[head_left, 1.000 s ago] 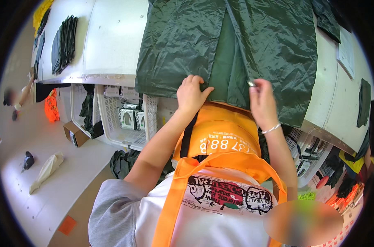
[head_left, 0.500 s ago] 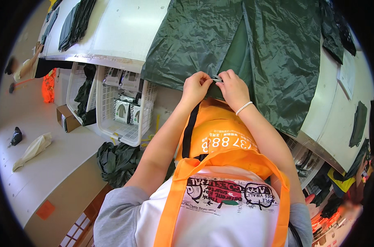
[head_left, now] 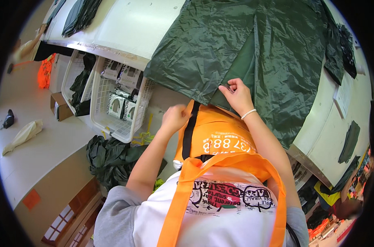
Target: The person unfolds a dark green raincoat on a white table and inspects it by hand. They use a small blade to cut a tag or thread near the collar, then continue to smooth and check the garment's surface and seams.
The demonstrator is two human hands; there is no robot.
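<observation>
A dark green raincoat-like garment (head_left: 203, 49) of thin, shiny, creased fabric lies spread over the white table. Its near edge hangs toward my orange apron (head_left: 220, 127), and a long slit runs up its middle. My right hand (head_left: 239, 98), with a beaded bracelet at the wrist, is at the slit's lower end, thumb and fingertips closed at the fabric edge. Away from the cloth, in front of the apron's left side, is my left hand (head_left: 176, 117). Its fingers are curled in, slightly blurred, and whatever they may hold is hidden.
White plastic baskets (head_left: 131, 133) with flat packages (head_left: 116, 105) stand below the table (head_left: 125, 24) at left. Dark green cloth (head_left: 108, 158) is heaped near my left elbow. A cardboard box (head_left: 62, 108) sits on the floor. Folded dark pieces (head_left: 349, 142) lie at right.
My left hand has come away from the garment, down and to the left. My right hand has stayed by the slit. The small pale item between my fingers no longer shows.
</observation>
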